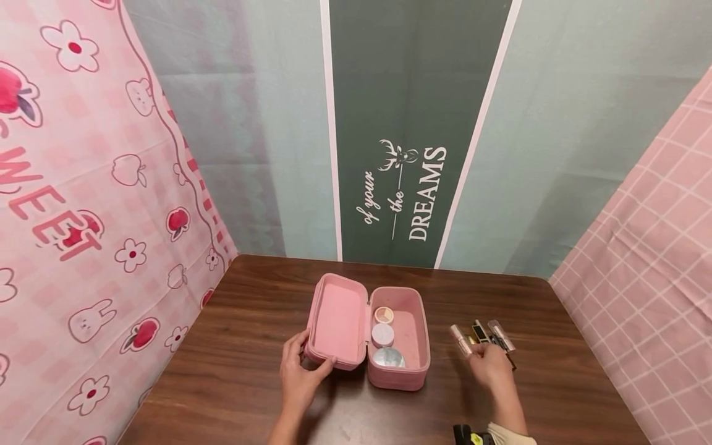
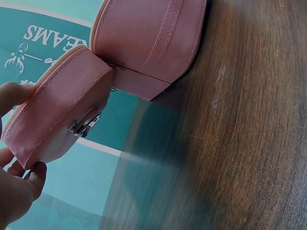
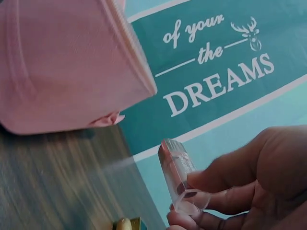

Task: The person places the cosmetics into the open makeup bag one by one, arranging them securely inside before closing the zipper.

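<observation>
A pink zip-up cosmetic case (image 1: 418, 321) stands on the table with its lid (image 1: 337, 318) swung out to the left. My left hand (image 1: 297, 371) grips the lid by its near left corner, thumb on one face and fingers on the other. Right of the case, my right hand (image 1: 492, 364) pinches a slim pink lipstick tube (image 3: 177, 167) with a clear end between thumb and fingers. Inside the case, along its left side, sit a round tri-colour pan (image 1: 384, 315), a pale round jar (image 1: 382, 335) and a silvery round compact (image 1: 389, 357).
Beside the right hand lie a dark gold-edged item (image 1: 479, 331) and a clear-and-pink tube (image 1: 502, 337); the hand partly hides other small items. The brown wooden table (image 1: 250, 321) meets a green printed curtain (image 1: 384, 93) behind, with pink cloths (image 1: 656, 259) at both sides.
</observation>
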`<action>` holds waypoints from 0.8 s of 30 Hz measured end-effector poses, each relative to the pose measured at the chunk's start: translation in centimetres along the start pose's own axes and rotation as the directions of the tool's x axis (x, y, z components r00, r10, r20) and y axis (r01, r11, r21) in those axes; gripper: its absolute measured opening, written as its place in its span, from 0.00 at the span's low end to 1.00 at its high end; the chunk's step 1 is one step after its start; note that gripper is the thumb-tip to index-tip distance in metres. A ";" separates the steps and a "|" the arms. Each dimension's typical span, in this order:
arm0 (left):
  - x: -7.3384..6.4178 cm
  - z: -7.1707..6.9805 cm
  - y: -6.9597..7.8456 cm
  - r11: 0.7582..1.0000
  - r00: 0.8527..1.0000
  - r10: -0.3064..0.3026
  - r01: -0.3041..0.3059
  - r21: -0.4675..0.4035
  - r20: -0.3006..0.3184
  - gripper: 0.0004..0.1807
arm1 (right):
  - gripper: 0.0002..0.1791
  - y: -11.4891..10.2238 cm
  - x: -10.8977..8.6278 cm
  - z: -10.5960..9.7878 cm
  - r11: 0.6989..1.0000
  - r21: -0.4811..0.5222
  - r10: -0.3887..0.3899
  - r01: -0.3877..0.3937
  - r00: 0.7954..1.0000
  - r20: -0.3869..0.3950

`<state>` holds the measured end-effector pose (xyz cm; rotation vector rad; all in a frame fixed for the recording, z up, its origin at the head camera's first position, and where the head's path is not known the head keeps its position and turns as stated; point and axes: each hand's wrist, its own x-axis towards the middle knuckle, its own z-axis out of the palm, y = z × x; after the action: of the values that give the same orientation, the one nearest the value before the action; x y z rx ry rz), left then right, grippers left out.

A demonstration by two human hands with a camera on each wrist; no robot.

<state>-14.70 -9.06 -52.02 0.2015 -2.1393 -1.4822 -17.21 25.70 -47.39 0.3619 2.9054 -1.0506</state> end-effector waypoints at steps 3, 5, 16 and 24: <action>0.1 0.1 -0.1 1.000 1.000 0.011 -0.011 0.005 0.000 0.40 | 0.17 -0.7 0.1 0.0 0.999 0.034 -0.017 0.016 1.000 0.004; 0.1 0.1 -0.2 1.000 1.000 0.021 -0.021 0.008 -0.003 0.40 | 0.17 -1.3 0.3 0.1 0.998 0.062 -0.019 0.019 1.000 0.003; -0.1 -0.1 -0.2 0.995 0.994 0.097 -0.096 0.013 -0.045 0.40 | 0.17 -4.4 1.1 0.9 0.961 0.276 -0.012 -0.006 0.998 0.064; -0.1 0.0 -0.2 0.996 0.996 0.084 -0.084 0.003 -0.043 0.40 | 0.15 -6.3 1.9 1.7 0.969 0.247 -0.008 -0.015 0.996 0.091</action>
<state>-14.60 -9.11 -52.20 0.1404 -2.0890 -1.4163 -20.56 20.36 -44.96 0.3161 2.6977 -1.3956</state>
